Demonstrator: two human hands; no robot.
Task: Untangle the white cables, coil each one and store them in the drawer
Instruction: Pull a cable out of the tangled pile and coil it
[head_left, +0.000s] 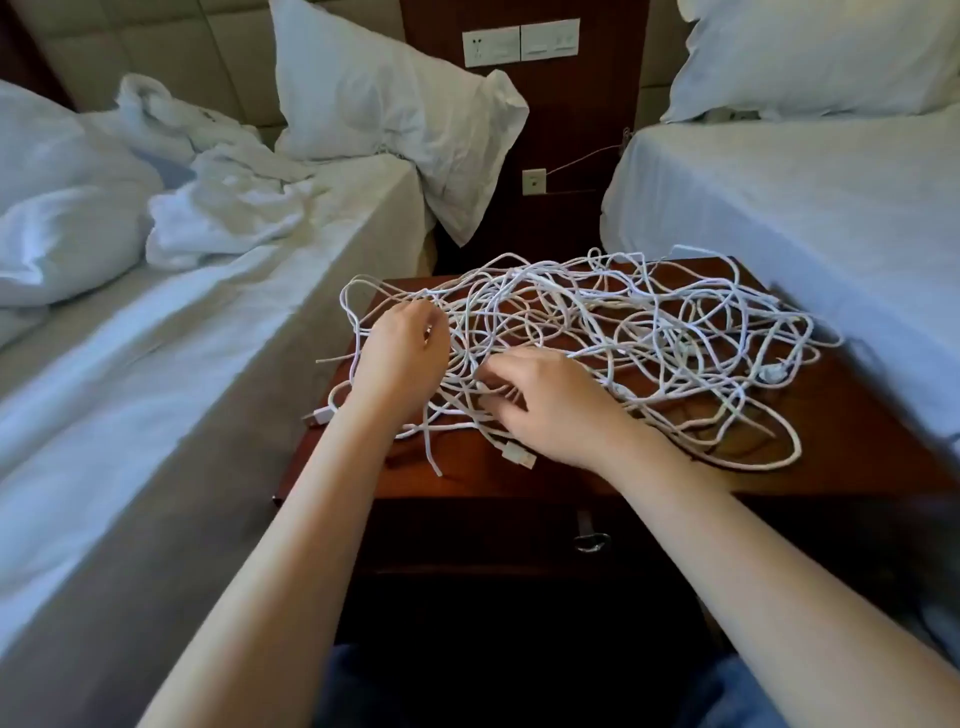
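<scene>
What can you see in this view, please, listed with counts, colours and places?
tangled white cables: several, white, heaped on nightstand
dark wooden nightstand: one, reddish-brown, between beds
drawer with metal pull: one, dark, nightstand front
white-sheeted beds: two, white, left and right
white pillows: two, white, at bed heads
crumpled white bedding: one, white, left bed
white wall plates: three, white, panel behind nightstand
left hand: one, gripping strands, heap's left
right hand: one, pinching strands, heap's near edge
</scene>
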